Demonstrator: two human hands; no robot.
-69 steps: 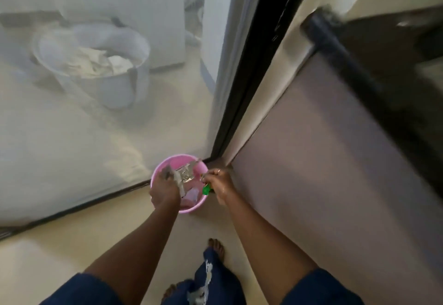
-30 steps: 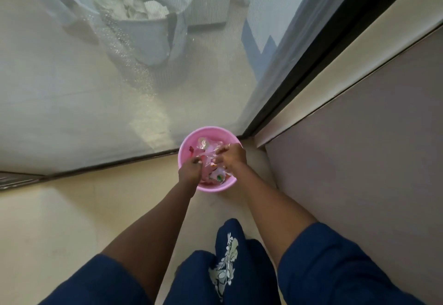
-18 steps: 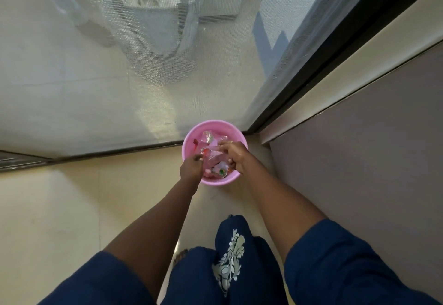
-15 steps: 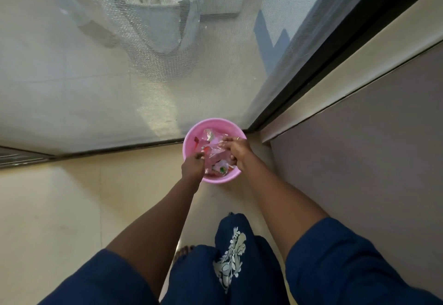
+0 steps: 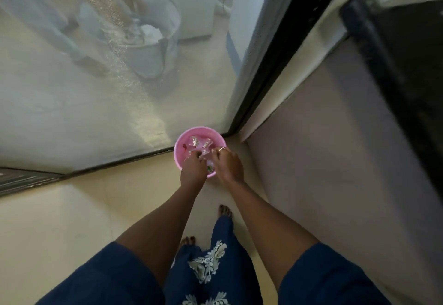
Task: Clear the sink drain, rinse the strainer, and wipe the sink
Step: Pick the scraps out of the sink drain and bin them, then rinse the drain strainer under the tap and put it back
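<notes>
Both hands, left (image 5: 193,170) and right (image 5: 227,163), stay over pink bin (image 5: 180,146)

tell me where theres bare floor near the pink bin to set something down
Bare cream floor lies left of the pink bin, between the screen door track and the person's left arm. The corner right of the bin, by the grey cabinet panel, is tight. Both hands, left hand and right hand, crowd the bin.

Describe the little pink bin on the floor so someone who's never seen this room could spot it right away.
Find the frosted mesh screen door and follow its dark bottom track to the corner where it meets the grey cabinet side. There, on the cream floor, sits a small round pink plastic bin holding crumpled wrappers, both hands reaching into it. The only other bin, larger and pale grey, stands behind the screen.
</notes>
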